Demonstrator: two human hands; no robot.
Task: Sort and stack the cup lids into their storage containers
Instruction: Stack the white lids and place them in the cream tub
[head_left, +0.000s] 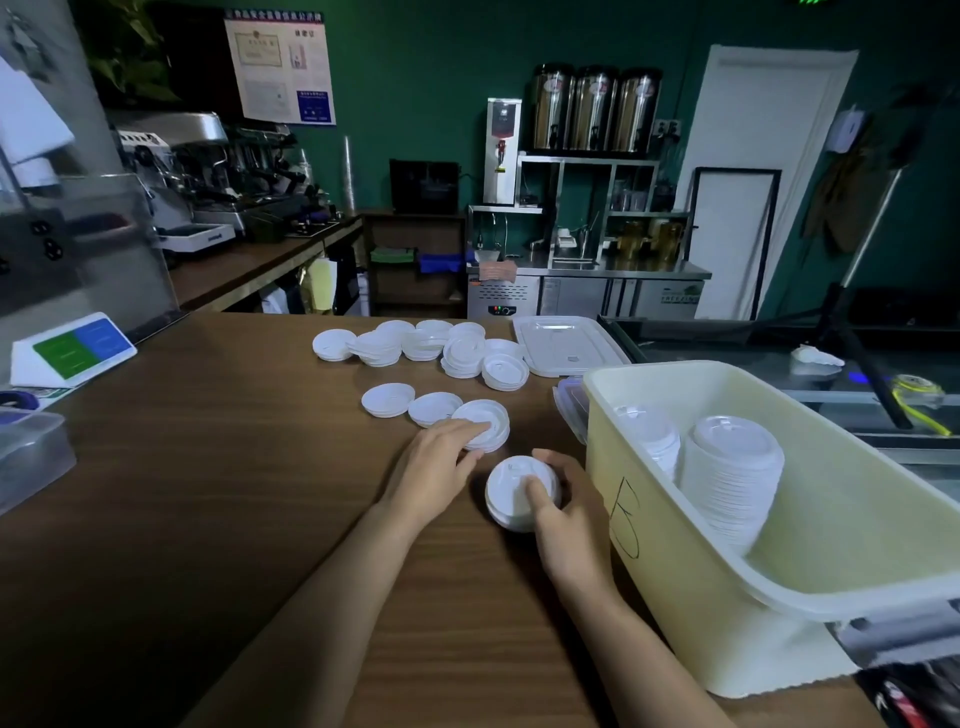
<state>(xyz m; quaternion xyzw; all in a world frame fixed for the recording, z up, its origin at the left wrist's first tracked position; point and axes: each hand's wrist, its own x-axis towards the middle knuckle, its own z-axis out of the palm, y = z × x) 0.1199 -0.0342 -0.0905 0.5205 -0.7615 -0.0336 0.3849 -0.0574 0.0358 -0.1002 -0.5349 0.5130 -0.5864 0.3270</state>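
Mid-task, roughly half done by my read. The cream storage container (649, 519) at right of frame already holds a tall lid stack (732, 467) and a second stack (649, 436) behind it, both leaning on their sides.

Right hand (566, 519), lower centre, is curled round a small lid stack (514, 493): thumb pressed on top, fingers wrapped round the far side. That stack sits low over the desk (208, 467), just beside the container wall; can't tell if it touches the wood.

Left hand (441, 462) has its fingers laid over the nearest loose lid (485, 421) with the thumb at the near rim. Looks like a pinch to lift it.

Still to do:
- two single lids (387, 400) (434, 408) to the left of that one
- a big unsorted heap of lids (426, 345) at upper centre, overlapping and partly nested

The clear container cover (566, 345) lies off, right of the heap, so closing up is also left. Lid sizes in the heap are too small to tell apart.
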